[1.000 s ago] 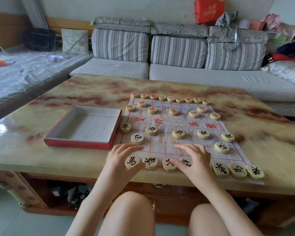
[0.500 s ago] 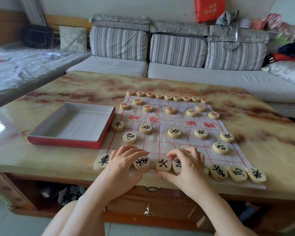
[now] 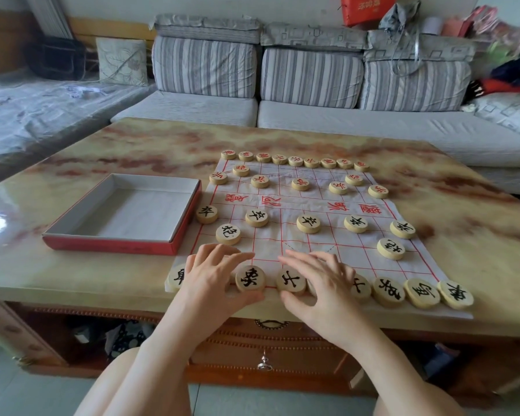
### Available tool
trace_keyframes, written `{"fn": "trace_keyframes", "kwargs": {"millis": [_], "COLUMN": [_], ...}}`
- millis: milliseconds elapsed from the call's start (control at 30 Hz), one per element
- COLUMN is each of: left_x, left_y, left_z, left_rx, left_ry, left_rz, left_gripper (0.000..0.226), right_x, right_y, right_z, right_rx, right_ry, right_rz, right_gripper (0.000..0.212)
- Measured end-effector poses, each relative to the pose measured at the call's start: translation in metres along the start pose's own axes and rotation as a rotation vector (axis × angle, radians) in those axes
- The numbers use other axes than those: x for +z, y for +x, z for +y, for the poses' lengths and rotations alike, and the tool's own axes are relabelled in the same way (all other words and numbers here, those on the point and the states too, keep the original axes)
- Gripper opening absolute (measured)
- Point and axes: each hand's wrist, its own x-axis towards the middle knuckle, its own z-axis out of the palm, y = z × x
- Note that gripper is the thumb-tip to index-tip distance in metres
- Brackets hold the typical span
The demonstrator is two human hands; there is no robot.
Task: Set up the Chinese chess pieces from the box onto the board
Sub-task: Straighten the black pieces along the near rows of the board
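The box point(image 3: 123, 211), ahead and left of the left hand point(image 3: 213, 274), shows no pieces, so the setup looks nearly done; only straightening the nearest row seems left. Both hands lie flat on that row with loose, spread fingers, the right hand point(image 3: 321, 280) beside the left, gripping nothing visible. On the board point(image 3: 300, 203) beyond them stand 16 red pieces point(image 3: 300, 184), 5 black soldiers point(image 3: 308, 223) and 2 black cannons point(image 3: 228, 234). 7 near-row pieces point(image 3: 250, 279) show; the hands may cover others.

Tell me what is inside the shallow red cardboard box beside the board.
Inside the shallow red cardboard box only a white floor and inner walls show, nothing else. Its near wall covers its own inner face and perhaps a thin strip of floor.
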Motion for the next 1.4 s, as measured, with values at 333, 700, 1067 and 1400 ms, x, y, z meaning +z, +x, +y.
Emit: {"fn": "trace_keyframes", "kwargs": {"millis": [333, 700, 1067, 1400], "left_x": [0.006, 0.004, 0.005, 0.004], "left_y": [-0.003, -0.005, -0.006, -0.006], "left_z": [0.003, 0.006, 0.005, 0.007], "left_rx": [-0.016, -0.022, -0.032, -0.048], "left_ry": [-0.008, -0.03, -0.032, -0.002], "left_rz": [-0.011, 0.005, 0.01, -0.013], "left_gripper": [0.06, 0.064, 0.063, 0.065], "right_x": [-0.002, 0.002, 0.009, 0.014], "right_y": [0.0, 0.001, 0.0, 0.001], "right_z": [-0.005, 0.0, 0.001, 0.003], "right_rx": [0.08, 0.059, 0.035, 0.042], "right_ry": [-0.01, -0.044, -0.012, -0.032], "right_rz": [0.084, 0.061, 0.098, 0.093], "right_gripper": [0.048, 0.075, 0.053, 0.058]}}
